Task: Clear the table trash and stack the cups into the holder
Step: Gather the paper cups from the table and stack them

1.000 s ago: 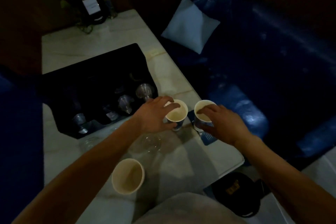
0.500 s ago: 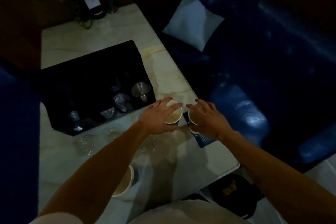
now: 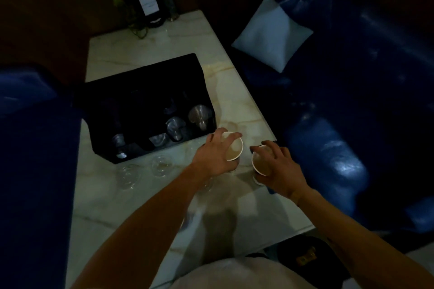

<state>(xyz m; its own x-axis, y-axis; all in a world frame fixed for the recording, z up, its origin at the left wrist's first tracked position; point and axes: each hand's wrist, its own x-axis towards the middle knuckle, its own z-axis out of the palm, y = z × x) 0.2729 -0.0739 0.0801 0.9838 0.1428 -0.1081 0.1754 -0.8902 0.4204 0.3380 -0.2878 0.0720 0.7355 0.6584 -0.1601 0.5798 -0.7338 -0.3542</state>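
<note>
Two paper cups stand out in the dim light on the pale marble table (image 3: pixel 150 206). My left hand (image 3: pixel 212 158) grips the left paper cup (image 3: pixel 234 149) around its rim and side. The right paper cup (image 3: pixel 260 163), tilted toward me, is held by my right hand (image 3: pixel 278 169), just above a small blue item at the table's right edge. A black cup holder (image 3: pixel 145 91) sits behind the hands, with several clear plastic cups (image 3: pixel 198 114) lying in its slots. Two clear plastic cups (image 3: pixel 160 165) stand on the table in front of the holder.
Blue sofas flank the table, with a pale cushion (image 3: pixel 272 33) on the right one. A sign stand and dark bottles (image 3: pixel 150 7) sit at the table's far end. A black bin (image 3: pixel 303 257) stands on the floor near the table's near right corner.
The view has shifted, and the third paper cup near the front edge is out of sight behind my left arm. Both hands have closed on their cups, and the right cup now tilts.
</note>
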